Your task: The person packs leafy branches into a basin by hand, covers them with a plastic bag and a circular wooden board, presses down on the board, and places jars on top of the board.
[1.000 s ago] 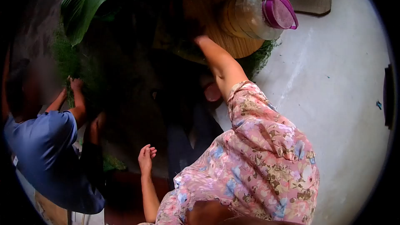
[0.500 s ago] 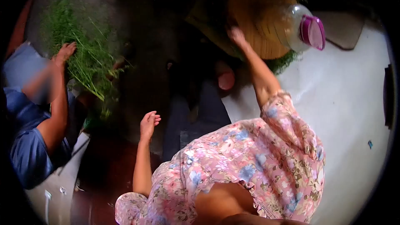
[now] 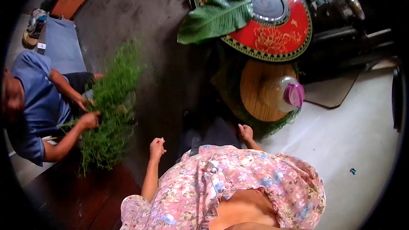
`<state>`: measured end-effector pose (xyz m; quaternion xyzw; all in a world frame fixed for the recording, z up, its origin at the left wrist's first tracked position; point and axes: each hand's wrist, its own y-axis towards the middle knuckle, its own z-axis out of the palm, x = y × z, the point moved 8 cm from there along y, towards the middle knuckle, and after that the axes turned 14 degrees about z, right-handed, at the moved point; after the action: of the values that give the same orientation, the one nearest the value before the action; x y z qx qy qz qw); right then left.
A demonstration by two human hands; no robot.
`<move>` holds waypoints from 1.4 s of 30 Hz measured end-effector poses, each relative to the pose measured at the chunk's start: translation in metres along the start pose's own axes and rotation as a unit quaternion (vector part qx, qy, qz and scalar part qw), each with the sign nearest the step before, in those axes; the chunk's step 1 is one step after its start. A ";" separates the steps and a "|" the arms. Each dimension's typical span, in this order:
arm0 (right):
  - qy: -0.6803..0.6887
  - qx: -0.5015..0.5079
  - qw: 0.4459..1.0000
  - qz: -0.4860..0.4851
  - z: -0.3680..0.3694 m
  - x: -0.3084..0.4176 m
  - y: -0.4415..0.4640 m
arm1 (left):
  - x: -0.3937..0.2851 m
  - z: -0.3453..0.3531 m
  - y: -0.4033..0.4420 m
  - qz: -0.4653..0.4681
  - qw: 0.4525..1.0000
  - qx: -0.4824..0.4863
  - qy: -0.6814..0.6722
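My left hand [image 3: 157, 148] hangs in front of my body, its fingers loosely curled and nothing visible in it. Beside my lap on the other side, my right hand [image 3: 246, 132] is loosely closed too, with no object showing. It is nearest to a round wooden board [image 3: 251, 86], on which a clear plastic jar [image 3: 275, 91] with a purple lid [image 3: 294, 95] stands. Green feathery sprigs [image 3: 279, 128] stick out from under the board's edge.
At the left a co-worker in blue [image 3: 42, 98] holds a big bunch of green stems [image 3: 111, 110] in both hands. A red round table [image 3: 294, 38] carries a large leaf [image 3: 217, 17] and a turntable [image 3: 262, 1]. A flat panel [image 3: 336, 87] lies at the right.
My right hand has drawn back from the board's edge toward my lap. The view has shifted, showing more of the red table. The co-worker now has both hands at the stems.
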<state>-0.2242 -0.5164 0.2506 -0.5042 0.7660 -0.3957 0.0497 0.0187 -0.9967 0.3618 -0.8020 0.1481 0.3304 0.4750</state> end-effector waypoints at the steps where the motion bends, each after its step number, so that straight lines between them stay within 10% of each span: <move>1: 0.038 -0.012 0.999 -0.009 -0.003 -0.012 0.021 | -0.005 0.001 0.001 0.027 0.999 0.018 0.005; 6: 0.271 0.216 0.938 -0.034 -0.043 0.141 0.024 | -0.112 0.009 -0.010 0.191 0.980 -0.044 0.034; 12: 0.501 0.536 0.677 -0.064 0.002 0.405 -0.171 | -0.343 0.045 -0.038 0.567 0.815 -0.107 0.055; 17: 0.391 0.707 0.576 -0.124 0.025 0.489 -0.281 | -0.340 -0.043 0.012 0.524 0.809 -0.184 0.192; 19: 0.377 0.566 0.720 -0.139 0.017 0.479 -0.254 | -0.262 -0.114 0.070 0.396 0.881 -0.218 0.140; 24: 0.388 0.445 0.798 -0.125 -0.055 0.417 -0.198 | -0.134 -0.230 0.140 0.385 0.912 -0.085 -0.111; 33: 0.270 0.252 0.928 -0.049 -0.080 0.393 -0.150 | -0.285 -0.252 0.127 0.358 0.899 -0.111 -0.225; 42: 0.240 0.274 0.916 -0.168 -0.075 0.646 -0.055 | -0.418 -0.294 0.208 0.447 0.869 -0.135 -0.164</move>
<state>-0.5340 -1.0094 0.5465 -0.4814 0.5206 -0.7020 -0.0666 -0.2903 -1.3867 0.6010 -0.6409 0.3648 0.6506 0.1811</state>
